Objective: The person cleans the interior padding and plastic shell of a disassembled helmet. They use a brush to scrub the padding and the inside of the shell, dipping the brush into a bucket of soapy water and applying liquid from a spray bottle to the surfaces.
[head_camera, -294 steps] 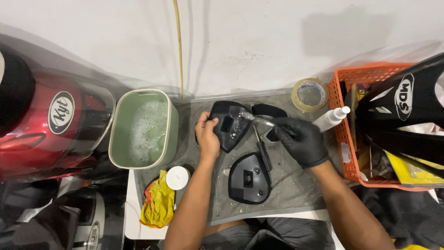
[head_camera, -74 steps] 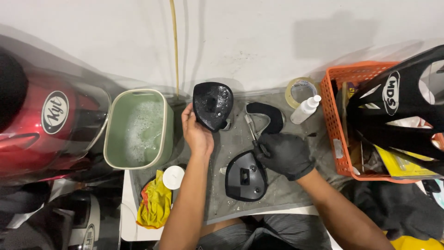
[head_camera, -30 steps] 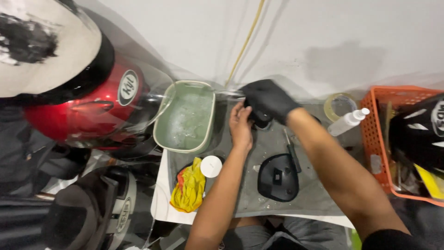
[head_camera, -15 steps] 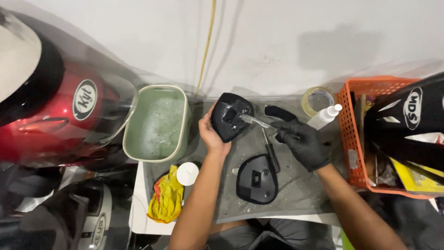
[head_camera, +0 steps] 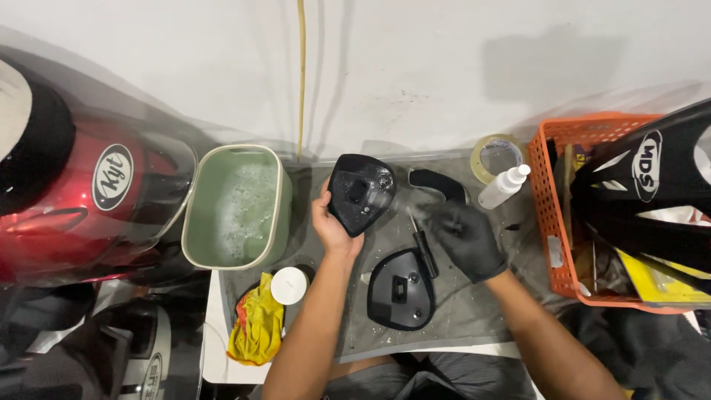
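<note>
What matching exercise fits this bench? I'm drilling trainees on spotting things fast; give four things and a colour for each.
Things:
1. basin of soapy water
2. rag
3. basket
4. glove on the right hand

Colours:
a. orange
b. black
c. green
d. yellow

Pairs: 1-c, 2-d, 3-a, 4-b

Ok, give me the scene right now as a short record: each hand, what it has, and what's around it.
left hand: bare, grips black plastic cover, tilted up off grey mat
right hand: black glove, blurred; grip cannot be told
second black cover: flat on mat
screwdriver: on mat beside the gloved hand
green tub: soapy water, left of mat
orange basket: right edge
</note>
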